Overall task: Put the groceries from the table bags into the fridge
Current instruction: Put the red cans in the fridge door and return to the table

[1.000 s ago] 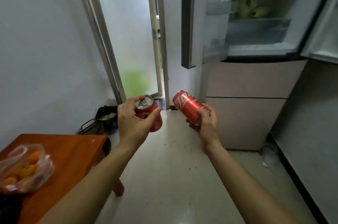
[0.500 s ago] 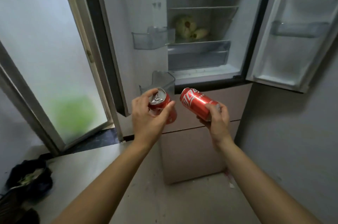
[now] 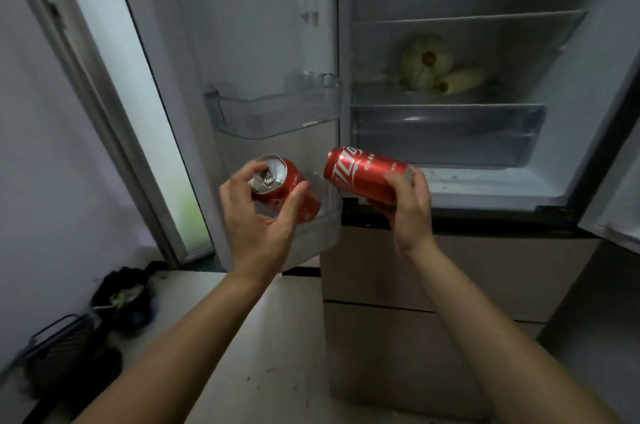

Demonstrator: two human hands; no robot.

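- Cans: the left hand (image 3: 263,215) curls thumb and fingers round the first can (image 3: 282,186), tab end up and slightly tilted, at the lower door bin (image 3: 327,229). Whether its base is already inside cannot be told.
- The right hand (image 3: 410,205) grips the second can (image 3: 363,177) by its base, lying nearly level, in front of the open fridge (image 3: 571,111).
- Probable step: seat the first can in the lower door bin.
- Bring it upright, lower it until the base rests flat, then release; a tilted can may topple when the door swings.
- Keep the second can apart from the first during lowering.
- Afterwards, stand the second can beside it or in the upper door bin (image 3: 273,115).
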